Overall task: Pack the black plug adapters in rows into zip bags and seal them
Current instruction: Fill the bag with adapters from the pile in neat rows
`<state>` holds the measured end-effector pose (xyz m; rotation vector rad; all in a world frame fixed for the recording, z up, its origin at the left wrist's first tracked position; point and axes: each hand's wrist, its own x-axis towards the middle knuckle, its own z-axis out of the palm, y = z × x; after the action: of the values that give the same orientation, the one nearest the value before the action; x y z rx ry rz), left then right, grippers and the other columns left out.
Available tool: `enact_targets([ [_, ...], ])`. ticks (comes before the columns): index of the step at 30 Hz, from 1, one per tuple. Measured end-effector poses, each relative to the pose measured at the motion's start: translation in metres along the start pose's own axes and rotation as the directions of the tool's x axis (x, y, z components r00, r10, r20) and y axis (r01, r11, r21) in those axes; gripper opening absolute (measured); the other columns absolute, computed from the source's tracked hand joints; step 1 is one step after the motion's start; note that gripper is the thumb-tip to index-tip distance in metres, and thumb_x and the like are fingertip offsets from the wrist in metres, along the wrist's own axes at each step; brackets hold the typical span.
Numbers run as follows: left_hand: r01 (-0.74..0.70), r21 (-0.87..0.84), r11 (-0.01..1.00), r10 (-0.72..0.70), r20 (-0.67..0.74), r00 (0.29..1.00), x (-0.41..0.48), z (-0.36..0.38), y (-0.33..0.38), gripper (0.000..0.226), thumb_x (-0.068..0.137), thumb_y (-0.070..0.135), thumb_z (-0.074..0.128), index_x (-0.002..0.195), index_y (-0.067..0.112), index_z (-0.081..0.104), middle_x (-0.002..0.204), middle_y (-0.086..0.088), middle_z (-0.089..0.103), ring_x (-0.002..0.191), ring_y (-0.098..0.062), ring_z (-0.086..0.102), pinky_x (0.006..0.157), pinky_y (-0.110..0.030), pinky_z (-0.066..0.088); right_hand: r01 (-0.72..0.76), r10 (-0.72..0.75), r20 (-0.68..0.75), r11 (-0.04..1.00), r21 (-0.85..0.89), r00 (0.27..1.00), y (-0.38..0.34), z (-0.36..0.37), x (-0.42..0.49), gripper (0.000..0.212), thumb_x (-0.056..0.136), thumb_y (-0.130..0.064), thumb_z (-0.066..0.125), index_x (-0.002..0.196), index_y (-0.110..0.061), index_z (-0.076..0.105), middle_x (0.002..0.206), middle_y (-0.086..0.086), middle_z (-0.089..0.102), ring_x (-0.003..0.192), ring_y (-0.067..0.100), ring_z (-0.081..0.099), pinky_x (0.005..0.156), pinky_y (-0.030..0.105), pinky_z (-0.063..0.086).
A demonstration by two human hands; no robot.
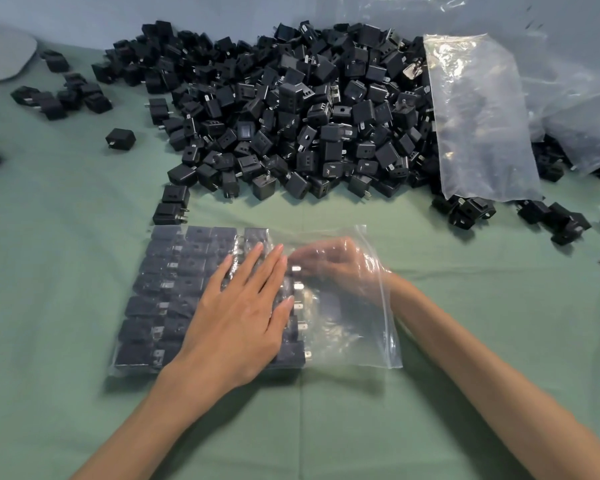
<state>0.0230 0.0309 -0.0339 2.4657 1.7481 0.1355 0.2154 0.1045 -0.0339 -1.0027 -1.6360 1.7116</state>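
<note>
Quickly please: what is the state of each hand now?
Left hand: open, pressing flat on the zip bag.
Right hand: inside the bag, fingers bent; a grip cannot be told.

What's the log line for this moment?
left hand: pressing flat on zip bag | right hand: inside bag, grip unclear | adapters: rows partly fill bag | seal: not done

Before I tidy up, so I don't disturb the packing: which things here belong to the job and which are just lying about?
Job: zip bag, rowed adapters inside it, loose adapter pile, spare bag on the pile, left hand pressing the bag, right hand inside it.
Lying about: grey flat object, far left.
</note>
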Motion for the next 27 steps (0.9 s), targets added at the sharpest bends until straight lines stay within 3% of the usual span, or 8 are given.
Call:
enact_targets([
  [3, 0.009, -0.010, 1.000, -0.009, -0.006, 1.000, 0.001, 0.000, 0.000, 0.069, 0.085, 0.053, -0.022, 0.149, 0.028, -0.018, 0.156, 0.016, -0.025, 0.138, -0.001, -0.033, 0.119, -0.036, -0.014, -0.007, 0.137, 0.378, 0.946, -0.325, 0.916, -0.018, -0.055, -0.012, 0.051, 0.092, 0.022, 0.034, 0.140, 0.004, 0.039, 0.137, -0.001, 0.054, 0.125, 0.012, 0.053, 0.105, 0.026, 0.042],
  [6, 0.010, -0.012, 1.000, -0.010, -0.001, 1.000, 0.001, -0.001, 0.001, 0.071, 0.085, 0.052, -0.020, 0.151, 0.027, -0.014, 0.157, 0.014, -0.023, 0.140, -0.003, -0.030, 0.119, -0.036, -0.014, -0.132, 0.213, 0.064, 0.783, -0.608, 0.975, -0.055, -0.114, -0.012, 0.023, 0.091, -0.009, 0.062, 0.112, -0.012, 0.070, 0.110, -0.002, 0.072, 0.092, 0.008, 0.069, 0.073, 0.027, 0.056],
  [7, 0.010, -0.004, 1.000, -0.010, -0.002, 1.000, 0.001, -0.001, 0.001, 0.071, 0.085, 0.052, -0.020, 0.151, 0.026, -0.015, 0.157, 0.014, -0.023, 0.140, -0.003, -0.031, 0.118, -0.036, -0.015, -0.153, 0.077, -0.151, 0.788, -0.596, 0.986, -0.062, -0.124, -0.005, 0.014, 0.088, -0.017, 0.066, 0.100, -0.016, 0.073, 0.096, -0.002, 0.075, 0.076, 0.005, 0.069, 0.060, 0.025, 0.051],
  [9, 0.006, 0.007, 1.000, -0.006, -0.005, 1.000, 0.000, 0.000, 0.000, 0.070, 0.085, 0.051, -0.021, 0.149, 0.026, -0.018, 0.156, 0.014, -0.026, 0.138, -0.003, -0.034, 0.118, -0.036, -0.016, -0.128, -0.231, -0.481, 0.787, -0.603, 0.846, -0.070, -0.121, 0.022, 0.014, 0.086, -0.031, 0.068, 0.094, -0.019, 0.071, 0.084, -0.002, 0.074, 0.062, 0.001, 0.066, 0.053, 0.020, 0.046],
  [13, -0.001, 0.003, 1.000, 0.001, -0.007, 1.000, 0.000, -0.001, 0.001, 0.069, 0.084, 0.051, -0.022, 0.148, 0.026, -0.020, 0.155, 0.013, -0.028, 0.137, -0.004, -0.035, 0.117, -0.035, -0.018, -0.355, -0.299, -0.470, 0.365, -0.861, 0.831, -0.054, -0.082, 0.086, 0.051, 0.084, -0.055, 0.062, 0.114, -0.013, 0.057, 0.110, 0.008, 0.062, 0.095, 0.027, 0.063, 0.078, 0.038, 0.049],
  [15, -0.005, 0.004, 1.000, 0.005, -0.005, 1.000, 0.000, -0.002, 0.001, 0.068, 0.084, 0.051, -0.022, 0.148, 0.026, -0.021, 0.155, 0.013, -0.029, 0.138, -0.004, -0.035, 0.117, -0.035, -0.018, -0.440, -0.338, -0.483, 0.201, -0.875, 0.808, -0.043, -0.069, 0.100, 0.052, 0.087, -0.049, 0.062, 0.115, -0.008, 0.050, 0.115, 0.015, 0.055, 0.097, 0.040, 0.059, 0.075, 0.041, 0.043],
  [22, -0.001, 0.003, 1.000, 0.001, 0.002, 1.000, -0.001, -0.001, 0.000, 0.069, 0.084, 0.051, -0.022, 0.148, 0.025, -0.021, 0.155, 0.013, -0.030, 0.138, -0.004, -0.035, 0.118, -0.037, -0.015, -0.382, -0.308, -0.542, 0.450, -0.807, 0.782, -0.051, -0.077, 0.085, 0.024, 0.092, -0.019, 0.049, 0.110, -0.014, 0.064, 0.109, 0.016, 0.061, 0.101, 0.035, 0.055, 0.083, 0.036, 0.041],
  [27, -0.001, -0.024, 1.000, 0.001, -0.008, 1.000, 0.000, 0.000, 0.000, 0.068, 0.084, 0.052, -0.021, 0.147, 0.026, -0.022, 0.155, 0.014, -0.028, 0.138, -0.003, -0.034, 0.119, -0.037, -0.015, -0.323, -0.163, -0.582, 0.700, -0.637, 0.796, -0.055, -0.086, 0.014, 0.027, 0.094, -0.028, 0.046, 0.089, -0.022, 0.072, 0.070, -0.007, 0.068, 0.060, 0.006, 0.060, 0.059, 0.022, 0.042],
])
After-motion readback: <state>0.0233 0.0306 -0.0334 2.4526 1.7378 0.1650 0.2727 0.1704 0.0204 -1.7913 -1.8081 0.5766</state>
